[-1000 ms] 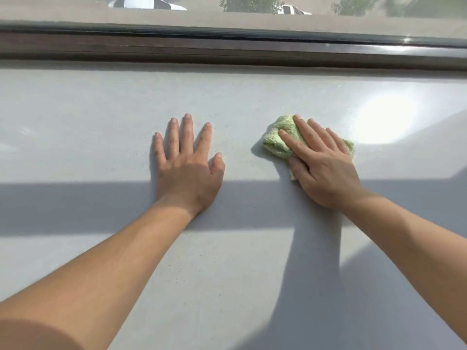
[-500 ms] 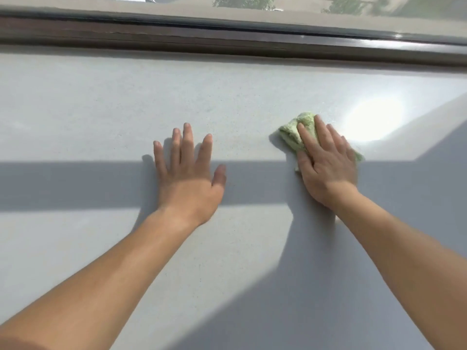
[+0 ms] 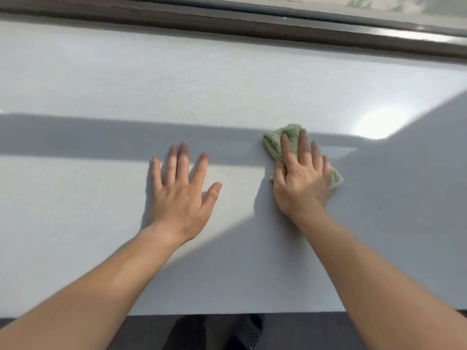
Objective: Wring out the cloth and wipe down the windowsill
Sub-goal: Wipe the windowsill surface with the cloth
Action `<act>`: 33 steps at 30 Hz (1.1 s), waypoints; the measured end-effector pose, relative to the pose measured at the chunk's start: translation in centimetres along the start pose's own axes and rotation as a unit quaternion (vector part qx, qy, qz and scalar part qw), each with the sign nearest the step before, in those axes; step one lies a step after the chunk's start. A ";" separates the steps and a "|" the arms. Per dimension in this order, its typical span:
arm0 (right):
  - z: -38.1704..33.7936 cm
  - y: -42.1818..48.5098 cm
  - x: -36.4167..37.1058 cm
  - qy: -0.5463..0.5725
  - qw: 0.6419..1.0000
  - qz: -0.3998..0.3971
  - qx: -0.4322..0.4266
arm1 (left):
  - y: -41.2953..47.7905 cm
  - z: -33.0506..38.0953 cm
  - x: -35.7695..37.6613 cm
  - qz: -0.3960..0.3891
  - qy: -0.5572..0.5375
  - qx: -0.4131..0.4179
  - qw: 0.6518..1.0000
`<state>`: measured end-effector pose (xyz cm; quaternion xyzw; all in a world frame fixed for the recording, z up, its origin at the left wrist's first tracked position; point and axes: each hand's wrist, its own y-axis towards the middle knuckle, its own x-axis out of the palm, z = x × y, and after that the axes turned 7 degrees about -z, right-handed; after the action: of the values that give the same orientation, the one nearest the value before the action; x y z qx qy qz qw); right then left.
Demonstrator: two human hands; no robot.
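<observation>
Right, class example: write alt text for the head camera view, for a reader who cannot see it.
A person's right hand presses a crumpled green cloth flat on a pale grey windowsill, while the left hand rests open, palm down, beside it. A dark window frame runs along the far edge, and sunlight and shadow bands cross the sill.

Both my forearms are bare right up to where they leave the frame, with no sleeves or cuffs showing. My left hand (image 3: 180, 195) has no ring, watch or band on it, and my right hand (image 3: 302, 184) is equally plain. The fingernails are short and unpainted. Below, I can see dark clothing (image 3: 192, 332) and a black perforated shoe (image 3: 249, 330).
</observation>
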<state>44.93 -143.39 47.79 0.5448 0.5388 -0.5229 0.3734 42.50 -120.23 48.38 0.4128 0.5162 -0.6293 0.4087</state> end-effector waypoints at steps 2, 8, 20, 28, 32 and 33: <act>-1.5 -3.4 1.0 -0.017 0.999 0.022 -0.021 | -0.1 0.1 0.2 0.009 -0.022 0.000 1.000; 3.1 -10.3 2.0 -0.060 0.957 -0.055 -0.280 | -2.6 1.1 1.0 0.035 -0.079 0.012 0.996; 3.6 -19.7 2.9 -0.043 0.961 -0.072 -0.264 | -7.5 3.0 4.0 0.031 -0.039 -0.020 0.999; 5.8 -17.4 2.2 -0.007 0.999 -0.027 -0.036 | -7.6 3.1 3.9 0.022 -0.023 -0.023 0.999; 7.9 -20.1 2.1 -0.050 0.972 -0.066 -0.222 | -6.8 5.5 3.3 0.055 -0.053 0.049 0.996; 9.1 -19.4 1.7 -0.057 0.966 -0.074 -0.242 | -6.4 6.2 3.1 0.048 -0.063 0.071 0.994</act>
<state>24.23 -149.10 47.55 0.3661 0.6656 -0.4338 0.4845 34.85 -125.74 48.27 0.4246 0.4233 -0.6688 0.4396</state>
